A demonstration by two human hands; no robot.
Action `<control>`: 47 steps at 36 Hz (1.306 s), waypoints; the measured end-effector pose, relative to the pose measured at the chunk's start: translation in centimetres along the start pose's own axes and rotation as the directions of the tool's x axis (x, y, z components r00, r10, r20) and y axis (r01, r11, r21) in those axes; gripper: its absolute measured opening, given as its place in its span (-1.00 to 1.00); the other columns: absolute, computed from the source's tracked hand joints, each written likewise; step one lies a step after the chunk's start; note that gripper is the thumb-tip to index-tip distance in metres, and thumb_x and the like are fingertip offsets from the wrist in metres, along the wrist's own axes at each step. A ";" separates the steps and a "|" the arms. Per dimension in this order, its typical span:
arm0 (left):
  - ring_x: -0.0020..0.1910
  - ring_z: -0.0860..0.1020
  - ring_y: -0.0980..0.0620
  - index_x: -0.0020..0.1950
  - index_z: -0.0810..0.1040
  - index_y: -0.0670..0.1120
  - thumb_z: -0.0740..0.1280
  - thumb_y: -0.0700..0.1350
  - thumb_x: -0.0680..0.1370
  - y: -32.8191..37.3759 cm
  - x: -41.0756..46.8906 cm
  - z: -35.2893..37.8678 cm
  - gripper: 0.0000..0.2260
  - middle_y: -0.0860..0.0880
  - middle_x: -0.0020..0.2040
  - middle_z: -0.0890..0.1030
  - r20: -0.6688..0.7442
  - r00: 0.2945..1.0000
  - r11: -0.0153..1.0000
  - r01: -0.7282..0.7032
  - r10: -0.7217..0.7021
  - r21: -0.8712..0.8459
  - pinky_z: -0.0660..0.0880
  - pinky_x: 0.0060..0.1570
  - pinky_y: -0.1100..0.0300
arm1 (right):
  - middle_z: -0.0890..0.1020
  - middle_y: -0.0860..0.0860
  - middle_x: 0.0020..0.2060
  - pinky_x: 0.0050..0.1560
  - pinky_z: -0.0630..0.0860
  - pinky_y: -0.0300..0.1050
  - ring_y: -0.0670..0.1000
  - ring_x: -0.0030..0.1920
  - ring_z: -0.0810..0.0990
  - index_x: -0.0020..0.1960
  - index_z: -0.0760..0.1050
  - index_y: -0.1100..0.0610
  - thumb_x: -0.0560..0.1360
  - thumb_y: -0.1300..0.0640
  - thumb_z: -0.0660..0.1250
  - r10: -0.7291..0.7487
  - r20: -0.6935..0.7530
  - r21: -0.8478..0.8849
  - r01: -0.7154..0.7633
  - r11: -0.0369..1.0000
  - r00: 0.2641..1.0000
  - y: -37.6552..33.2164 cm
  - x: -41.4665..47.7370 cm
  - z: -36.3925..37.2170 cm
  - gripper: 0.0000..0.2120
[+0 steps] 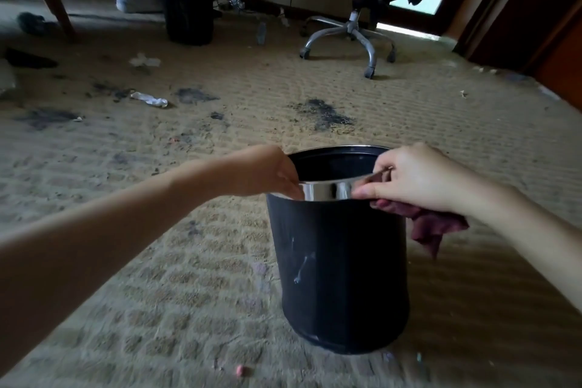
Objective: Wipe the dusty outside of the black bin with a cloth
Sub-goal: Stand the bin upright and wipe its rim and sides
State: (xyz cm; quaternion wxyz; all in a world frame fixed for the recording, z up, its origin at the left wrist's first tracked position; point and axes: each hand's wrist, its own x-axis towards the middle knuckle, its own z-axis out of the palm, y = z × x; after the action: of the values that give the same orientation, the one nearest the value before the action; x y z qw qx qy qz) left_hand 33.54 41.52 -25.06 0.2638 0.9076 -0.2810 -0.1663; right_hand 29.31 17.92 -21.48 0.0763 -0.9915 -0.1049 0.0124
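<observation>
A black bin point(340, 264) with a shiny metal rim band stands upright on the carpet in front of me. Pale smears mark its near side. My left hand point(271, 172) grips the rim on the left. My right hand point(415, 178) presses a dark red cloth point(431, 227) against the rim on the right, and the cloth hangs down beside the bin's wall. The bin's inside looks dark and I cannot see its bottom.
The beige carpet point(220, 261) carries dark stains and scattered litter. A second black bin point(187, 12) stands far back left near wooden furniture legs. An office chair point(362, 19) on castors stands back right, beside a bright doorway and a wooden door.
</observation>
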 end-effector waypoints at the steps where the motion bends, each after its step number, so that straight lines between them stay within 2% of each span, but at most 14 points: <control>1: -0.22 0.53 0.15 -0.05 0.67 0.03 0.42 0.01 0.43 0.3 -0.3 0.0 -0.86 0.10 -0.20 0.63 -0.010 1.000 1.000 -0.007 0.007 0.002 0.40 -0.21 0.31 | 0.54 -0.20 -0.56 -0.30 0.46 -0.17 -0.22 -0.48 0.50 -0.33 0.52 0.04 0.13 -0.44 0.31 -0.002 0.023 0.025 0.001 1.000 1.000 0.1 -0.4 -0.2 -0.47; 5: -0.21 0.58 0.02 -0.04 0.67 -0.04 0.40 0.02 0.43 1.7 -0.8 -1.2 -0.81 -0.01 -0.14 0.66 -0.021 0.999 0.999 -0.035 0.034 -0.017 0.50 -0.15 0.21 | 0.62 -0.12 -0.44 -0.28 0.42 -0.15 -0.18 -0.41 0.53 -0.25 0.60 0.04 0.12 -0.41 0.31 0.019 0.184 0.146 -0.046 0.988 0.983 0.5 -0.4 -1.0 -0.47; 10: -0.25 0.53 0.15 -0.04 0.65 -0.06 0.40 0.03 0.45 0.8 -0.8 -2.7 -0.80 0.04 -0.17 0.63 -0.090 0.996 1.000 0.002 -0.002 -0.007 0.45 -0.18 0.36 | 0.67 0.00 -0.26 -0.11 0.50 -0.09 0.04 -0.18 0.62 -0.18 0.62 -0.03 0.12 -0.46 0.24 -0.018 0.170 0.228 -0.022 0.973 0.985 0.0 1.7 0.2 -0.43; 15: -0.21 0.56 0.05 -0.07 0.65 -0.12 0.38 0.04 0.47 -1.1 0.0 -2.7 -0.77 -0.03 -0.18 0.64 -0.201 0.978 0.998 0.057 -0.058 -0.010 0.49 -0.16 0.22 | 0.62 -0.04 -0.23 -0.05 0.46 -0.08 0.07 -0.20 0.58 0.00 0.53 -0.03 0.46 -0.27 0.23 0.072 -0.107 0.305 -0.036 0.952 0.992 -0.4 3.2 -0.3 -0.66; 19: -0.38 0.38 0.06 -0.24 0.52 -0.16 0.33 0.00 0.52 -0.8 1.5 -1.9 -0.75 -0.02 -0.37 0.45 -0.249 0.967 0.999 0.049 -0.046 0.006 0.31 -0.37 0.24 | 0.62 0.03 -0.06 -0.03 0.40 -0.08 0.08 -0.01 0.55 0.00 0.55 0.08 0.59 -0.15 0.10 0.283 -0.364 0.408 -0.121 0.905 0.888 0.3 3.9 -0.7 -0.64; 25: -0.30 0.37 0.06 0.01 0.53 -0.21 0.24 -0.05 0.58 0.2 2.8 -1.0 -0.77 0.03 -0.31 0.41 -0.233 0.972 1.000 0.000 0.004 0.016 0.27 -0.37 0.29 | 0.55 0.12 -0.18 -0.30 0.56 -0.15 0.00 -0.25 0.54 -0.18 0.47 0.15 0.61 0.24 0.10 0.496 0.030 0.908 -0.231 0.350 0.868 -1.7 4.7 2.2 -0.75; 30: -0.30 0.37 0.07 0.03 0.53 -0.20 0.23 -0.04 0.58 -0.4 2.3 -1.2 -0.77 -0.01 -0.22 0.44 -0.256 0.967 1.000 0.010 -0.011 -0.005 0.26 -0.37 0.31 | 0.55 0.10 -0.28 -0.25 0.48 -0.26 0.00 -0.25 0.54 -0.23 0.49 0.21 0.51 0.39 0.11 0.358 0.040 0.957 -0.139 0.255 0.933 -2.5 3.2 5.1 -0.75; 31: -0.27 0.38 0.05 0.03 0.53 -0.21 0.23 -0.04 0.58 -0.7 2.2 -1.3 -0.76 -0.03 -0.21 0.45 -0.263 0.965 1.000 0.018 -0.020 -0.011 0.25 -0.38 0.32 | 0.57 0.08 -0.24 -0.17 0.48 -0.24 0.01 -0.20 0.55 -0.17 0.51 0.20 0.49 0.37 0.18 0.274 0.037 0.953 -0.116 0.280 0.961 -2.5 3.0 5.1 -0.82; 33: -0.22 0.40 0.03 0.03 0.54 -0.23 0.23 -0.04 0.58 -1.1 2.0 -1.4 -0.74 -0.07 -0.17 0.48 -0.277 0.960 0.999 0.032 -0.036 -0.019 0.26 -0.37 0.32 | 0.61 0.06 -0.06 0.05 0.49 -0.13 0.03 -0.01 0.57 0.04 0.52 0.18 0.44 0.28 0.35 0.127 0.034 0.802 -0.103 0.588 0.991 -2.5 2.5 5.4 -0.83; 35: -0.25 0.40 0.04 0.04 0.54 -0.22 0.23 -0.04 0.58 -1.2 1.9 -1.4 -0.74 -0.07 -0.17 0.48 -0.276 0.960 0.999 0.039 -0.045 -0.026 0.26 -0.37 0.31 | 0.48 0.07 0.07 0.18 0.40 -0.05 0.08 0.13 0.47 0.23 0.44 0.19 0.40 0.17 0.45 0.088 -0.099 0.417 -0.039 0.908 0.991 -2.5 2.2 6.5 -0.57; 36: -0.29 0.39 0.06 0.03 0.54 -0.21 0.23 -0.03 0.58 -1.2 1.9 -1.4 -0.75 -0.05 -0.19 0.48 -0.274 0.961 0.999 0.040 -0.047 -0.031 0.27 -0.38 0.33 | 0.41 0.08 0.05 0.16 0.40 -0.02 0.13 0.12 0.44 0.23 0.43 0.20 0.39 0.13 0.47 0.057 -0.237 0.267 0.009 0.964 0.970 -2.6 2.2 7.0 -0.54; 40: -0.32 0.37 0.11 0.03 0.55 -0.20 0.24 -0.03 0.57 -1.2 2.1 -1.3 -0.75 -0.02 -0.19 0.48 -0.281 0.959 0.999 0.015 -0.025 -0.038 0.25 -0.46 0.46 | 0.38 0.11 -0.05 0.00 0.44 -0.01 0.11 -0.01 0.41 -0.10 0.52 0.20 0.34 0.03 0.49 -0.015 -0.600 0.124 0.112 0.986 0.800 -2.0 2.5 7.1 -0.71; 44: -0.31 0.38 0.16 0.04 0.55 -0.14 0.24 0.00 0.58 -1.0 2.3 -1.0 -0.77 0.03 -0.21 0.47 -0.268 0.964 0.999 -0.009 -0.001 -0.033 0.27 -0.38 0.42 | 0.40 0.07 -0.16 -0.13 0.25 -0.47 -0.09 -0.14 0.35 -0.18 0.34 0.16 0.40 0.14 0.46 0.092 -0.705 0.297 0.175 0.939 0.703 -1.5 3.2 4.7 -0.72; 47: -0.33 0.37 0.20 -0.03 0.52 -0.07 0.23 0.00 0.58 -0.8 2.3 -0.8 -0.83 0.10 -0.28 0.44 -0.262 0.965 0.999 -0.018 0.007 -0.039 0.28 -0.37 0.40 | 0.42 0.07 -0.20 -0.25 0.25 -0.42 -0.01 -0.20 0.39 -0.12 0.26 0.14 0.44 0.15 0.43 0.197 -0.729 0.390 0.162 0.907 0.656 -0.9 4.0 3.5 -0.69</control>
State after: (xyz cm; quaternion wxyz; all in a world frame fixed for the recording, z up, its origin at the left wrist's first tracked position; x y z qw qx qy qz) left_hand 36.05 41.01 -25.17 0.3183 0.9142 -0.2459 -0.0488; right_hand 32.89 20.15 -24.82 0.3250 -0.8661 -0.0486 -0.3767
